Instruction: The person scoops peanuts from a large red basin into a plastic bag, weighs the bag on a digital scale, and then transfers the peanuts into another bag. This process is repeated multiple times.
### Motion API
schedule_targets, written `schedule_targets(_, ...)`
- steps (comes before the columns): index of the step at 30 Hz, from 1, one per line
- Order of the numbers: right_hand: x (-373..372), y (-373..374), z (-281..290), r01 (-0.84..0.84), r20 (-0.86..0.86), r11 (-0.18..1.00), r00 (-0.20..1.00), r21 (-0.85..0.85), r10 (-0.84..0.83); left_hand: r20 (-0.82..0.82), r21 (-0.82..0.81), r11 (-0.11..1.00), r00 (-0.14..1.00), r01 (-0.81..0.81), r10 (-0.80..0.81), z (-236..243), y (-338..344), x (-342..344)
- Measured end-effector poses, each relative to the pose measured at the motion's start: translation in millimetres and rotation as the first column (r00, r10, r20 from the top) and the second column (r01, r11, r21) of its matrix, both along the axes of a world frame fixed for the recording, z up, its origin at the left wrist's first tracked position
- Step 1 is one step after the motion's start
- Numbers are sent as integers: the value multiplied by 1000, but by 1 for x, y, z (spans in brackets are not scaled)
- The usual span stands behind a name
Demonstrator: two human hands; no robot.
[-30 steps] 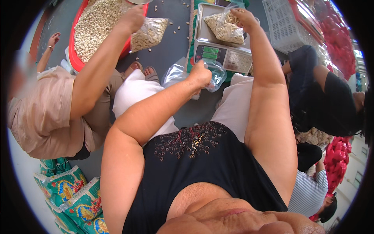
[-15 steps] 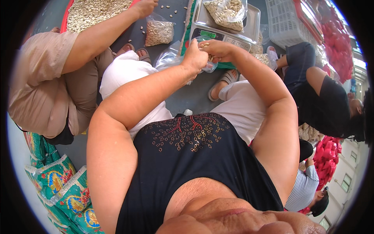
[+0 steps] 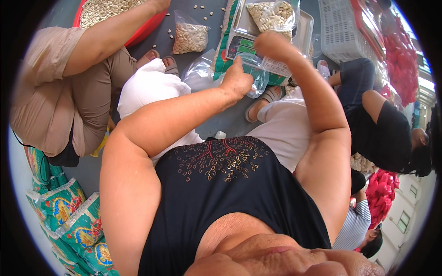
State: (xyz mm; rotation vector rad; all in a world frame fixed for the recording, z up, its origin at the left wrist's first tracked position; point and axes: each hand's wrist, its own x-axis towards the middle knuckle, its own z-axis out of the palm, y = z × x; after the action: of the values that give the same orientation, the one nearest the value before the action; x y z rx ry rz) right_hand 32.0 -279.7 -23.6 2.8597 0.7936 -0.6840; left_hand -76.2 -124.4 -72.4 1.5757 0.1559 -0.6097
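Note:
My left hand (image 3: 238, 82) is closed on a clear plastic bag (image 3: 256, 82), its thumb pointing up, in front of the digital scale (image 3: 303, 34). My right hand (image 3: 275, 46) hovers over the scale, close to a clear bag of whitish beans (image 3: 267, 14) resting on the metal tray. Motion smears this hand and its fingers are not distinct. The scale's green display shows between my hands. Beneath the scale lies a green printed sack (image 3: 222, 66). More clear plastic bags (image 3: 198, 72) are heaped to the left of my left hand.
A filled bag of beans (image 3: 190, 38) stands on the floor, with loose beans around it. At the left, a co-worker's arm (image 3: 122, 30) reaches over a red basin (image 3: 146, 31) of beans. A white basket (image 3: 338, 32) stands right of the scale; another person (image 3: 382, 110) sits beyond.
My right hand has parted from my left and moved up and right toward the bag on the scale. My left hand has come slightly nearer with the plastic bag. The co-worker's hand has shifted left.

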Motion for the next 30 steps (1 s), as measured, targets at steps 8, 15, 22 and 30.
schedule_targets(8, 122, -102, -49, 254, 562, 951, 767, 177, -309, -168, -13, 994, 979, 113, -113, 22, -4, -2)
schedule_targets(15, 152, -102, -141, 409, 544, 895, 718, 176, -435, -158, 46, 996, 985, 80, -72, 16, 2, -6)
schedule_targets(22, 162, -137, -105, 571, 189, 705, 705, 421, -683, -157, 77, 991, 983, 110, -97, 21, -3, -2)
schedule_targets(30, 108, -123, -7, 761, -585, 111, 574, 639, -574, -33, 172, 975, 990, 141, -137, 4, -6, -5)
